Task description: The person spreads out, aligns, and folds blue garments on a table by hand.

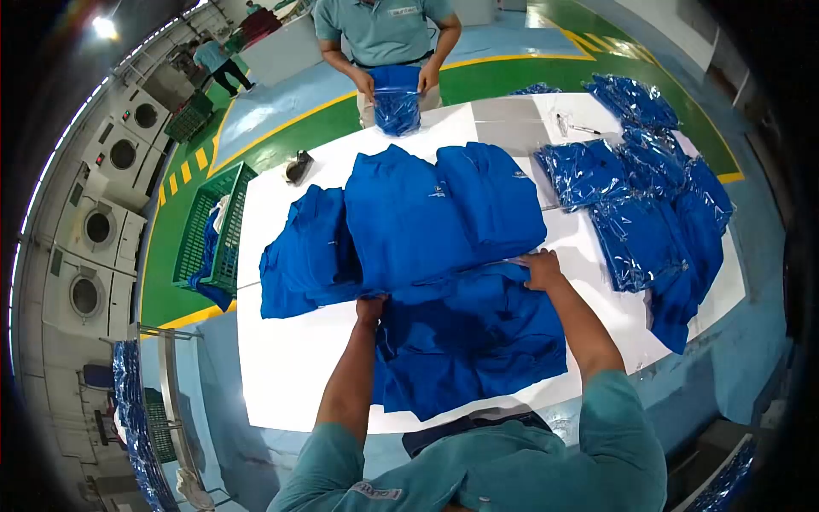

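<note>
A blue garment (469, 337) lies spread at the near edge of the white table. My left hand (370, 309) is closed at its upper left corner, the fingers partly hidden under the cloth. At its upper right edge, my right hand (539, 269) pinches the cloth between thumb and fingers. Just beyond both hands rest folded blue garments: a middle stack (405, 218), a right one (493, 200) and a left one (309, 243).
Plastic-wrapped blue garments (636, 239) are piled on the white table (299, 367) at the right. Across it a co-worker (384, 34) holds a bagged blue garment (397, 107). A green basket (200, 226) stands left, near a dark small object (298, 167).
</note>
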`<state>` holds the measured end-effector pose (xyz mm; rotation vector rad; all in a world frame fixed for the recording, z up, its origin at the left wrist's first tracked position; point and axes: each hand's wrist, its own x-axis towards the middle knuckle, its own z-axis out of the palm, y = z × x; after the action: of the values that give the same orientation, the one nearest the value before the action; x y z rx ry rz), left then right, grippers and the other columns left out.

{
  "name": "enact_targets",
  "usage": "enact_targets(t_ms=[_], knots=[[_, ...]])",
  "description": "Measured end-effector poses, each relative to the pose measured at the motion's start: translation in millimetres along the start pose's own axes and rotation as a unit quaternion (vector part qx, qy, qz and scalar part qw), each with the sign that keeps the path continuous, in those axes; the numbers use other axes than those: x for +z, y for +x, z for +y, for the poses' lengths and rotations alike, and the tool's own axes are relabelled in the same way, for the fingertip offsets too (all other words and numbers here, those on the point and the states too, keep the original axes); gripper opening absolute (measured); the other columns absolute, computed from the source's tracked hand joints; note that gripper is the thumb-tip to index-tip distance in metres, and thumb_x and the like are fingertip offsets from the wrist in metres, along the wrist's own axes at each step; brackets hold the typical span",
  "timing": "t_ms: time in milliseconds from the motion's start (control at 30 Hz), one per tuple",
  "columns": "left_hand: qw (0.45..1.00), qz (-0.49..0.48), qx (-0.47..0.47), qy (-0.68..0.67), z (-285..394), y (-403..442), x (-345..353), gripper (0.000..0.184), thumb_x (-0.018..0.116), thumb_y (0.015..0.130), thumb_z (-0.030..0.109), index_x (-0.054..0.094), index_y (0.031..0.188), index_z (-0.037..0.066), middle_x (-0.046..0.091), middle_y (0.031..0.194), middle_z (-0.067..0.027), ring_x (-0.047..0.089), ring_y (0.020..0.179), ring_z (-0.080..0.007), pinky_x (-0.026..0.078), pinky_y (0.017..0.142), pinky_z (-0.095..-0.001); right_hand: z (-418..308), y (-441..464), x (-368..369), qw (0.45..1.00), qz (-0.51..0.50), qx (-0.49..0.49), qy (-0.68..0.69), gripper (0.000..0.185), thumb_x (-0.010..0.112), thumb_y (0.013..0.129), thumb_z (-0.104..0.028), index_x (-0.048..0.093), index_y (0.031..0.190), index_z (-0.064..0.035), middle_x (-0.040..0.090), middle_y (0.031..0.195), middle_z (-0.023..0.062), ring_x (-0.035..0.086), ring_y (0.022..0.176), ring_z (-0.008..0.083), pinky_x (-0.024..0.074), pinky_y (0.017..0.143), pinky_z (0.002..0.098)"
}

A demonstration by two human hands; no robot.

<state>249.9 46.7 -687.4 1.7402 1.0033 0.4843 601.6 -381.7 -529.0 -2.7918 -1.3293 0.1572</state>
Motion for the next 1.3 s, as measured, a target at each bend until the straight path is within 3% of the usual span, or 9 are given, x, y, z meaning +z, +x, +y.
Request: enact_targets(t_ms=[133, 300, 433, 633, 800, 933, 1100, 1167, 1300], knots=[[0.995, -0.002, -0.07, 0.067, 35.5, -12.7, -13.3, 0.055, 0.083, 0.085, 0.03, 0.063, 0.126, -0.001, 0.075, 0.11, -0.0185, 0.072, 0.103, -0.0297, 0.057, 0.091, -0.0369, 4.9, -1.1, -15.0, 0.992, -0.084, -0.037, -0.084, 0.049, 0.081, 0.069, -0.022, 0.068, 0.116, -0.0146, 0.069, 0.113, 0.0087, 0.062, 0.107, 0.0371, 0.0499, 0.088, 0.0443], [0.995, -0.021, -0.075, 0.056, 135.9, -85.5, -59.3, 0.051, 0.08, 0.09, 0.029, 0.063, 0.128, 0.0, 0.074, 0.115, -0.0194, 0.072, 0.106, -0.0308, 0.056, 0.095, -0.0374, 21.2, -35.5, -21.5, 0.981, -0.018, -0.103, 0.165, 0.038, 0.08, 0.071, -0.016, 0.065, 0.106, -0.0127, 0.069, 0.108, 0.0092, 0.063, 0.1, 0.0359, 0.0498, 0.088, 0.0408], [0.986, -0.065, -0.103, -0.112, 184.0, -157.3, -94.5, 0.043, 0.075, 0.096, 0.025, 0.063, 0.131, 0.003, 0.072, 0.119, -0.0195, 0.071, 0.109, -0.0341, 0.054, 0.103, -0.0431, 4.0, -107.0, -40.1, 0.981, 0.048, -0.099, 0.161, 0.04, 0.082, 0.067, -0.005, 0.064, 0.101, -0.0137, 0.068, 0.11, 0.0085, 0.063, 0.102, 0.0338, 0.0494, 0.09, 0.0398], [0.978, -0.071, -0.197, -0.016, 196.6, -231.1, -111.2, 0.042, 0.073, 0.097, 0.017, 0.059, 0.136, 0.004, 0.069, 0.125, -0.0189, 0.069, 0.112, -0.0342, 0.051, 0.106, -0.0497, -9.7, -192.8, -14.9, 0.979, -0.017, -0.111, 0.172, 0.049, 0.081, 0.063, 0.003, 0.063, 0.104, -0.0168, 0.064, 0.111, 0.0066, 0.059, 0.107, 0.0318, 0.0423, 0.1, 0.0393], [0.978, -0.185, -0.098, 0.011, 182.6, -270.3, -134.8, 0.043, 0.078, 0.092, 0.013, 0.061, 0.131, 0.007, 0.069, 0.121, -0.0189, 0.069, 0.109, -0.038, 0.052, 0.104, -0.0518, -12.7, -207.9, -7.5, 0.98, 0.058, -0.038, 0.186, 0.055, 0.079, 0.064, 0.003, 0.061, 0.112, -0.0162, 0.061, 0.112, 0.0078, 0.057, 0.106, 0.0325, 0.0398, 0.102, 0.0398], [0.954, -0.252, -0.102, 0.123, 176.3, -300.7, -139.3, 0.047, 0.085, 0.083, 0.007, 0.064, 0.125, 0.008, 0.071, 0.119, -0.017, 0.07, 0.106, -0.0402, 0.054, 0.102, -0.0458, 1.4, -223.7, 18.4, 0.993, -0.056, -0.025, 0.1, 0.062, 0.079, 0.062, -0.003, 0.059, 0.119, -0.0158, 0.058, 0.119, 0.0102, 0.055, 0.107, 0.0338, 0.0392, 0.101, 0.0412], [0.898, -0.351, -0.029, 0.263, 212.6, -334.2, -123.7, 0.043, 0.081, 0.078, 0.001, 0.065, 0.118, 0.009, 0.072, 0.114, -0.0156, 0.069, 0.095, -0.0388, 0.056, 0.092, -0.0425, -24.4, -223.2, -30.3, 0.989, -0.039, -0.022, 0.142, 0.065, 0.08, 0.06, -0.01, 0.06, 0.121, -0.0149, 0.056, 0.124, 0.012, 0.054, 0.112, 0.035, 0.0382, 0.103, 0.0431], [0.889, -0.366, -0.014, 0.275, 205.9, -340.4, -112.2, 0.043, 0.078, 0.076, 0.001, 0.065, 0.116, 0.009, 0.072, 0.111, -0.0151, 0.067, 0.088, -0.0358, 0.055, 0.085, -0.0405, -43.4, -215.6, -28.2, 0.985, 0.039, -0.053, 0.16, 0.07, 0.082, 0.057, -0.015, 0.061, 0.123, -0.0145, 0.055, 0.128, 0.0135, 0.052, 0.117, 0.036, 0.0369, 0.105, 0.0446], [0.878, -0.379, -0.006, 0.292, 211.6, -356.5, -91.0, 0.039, 0.076, 0.079, 0.002, 0.065, 0.116, 0.008, 0.072, 0.109, -0.0159, 0.066, 0.085, -0.0352, 0.054, 0.08, -0.039, -124.4, -202.8, -28.0, 0.941, -0.011, -0.151, 0.302, 0.072, 0.087, 0.061, -0.024, 0.061, 0.128, -0.0151, 0.055, 0.132, 0.0126, 0.053, 0.12, 0.0347, 0.0369, 0.105, 0.0454]])
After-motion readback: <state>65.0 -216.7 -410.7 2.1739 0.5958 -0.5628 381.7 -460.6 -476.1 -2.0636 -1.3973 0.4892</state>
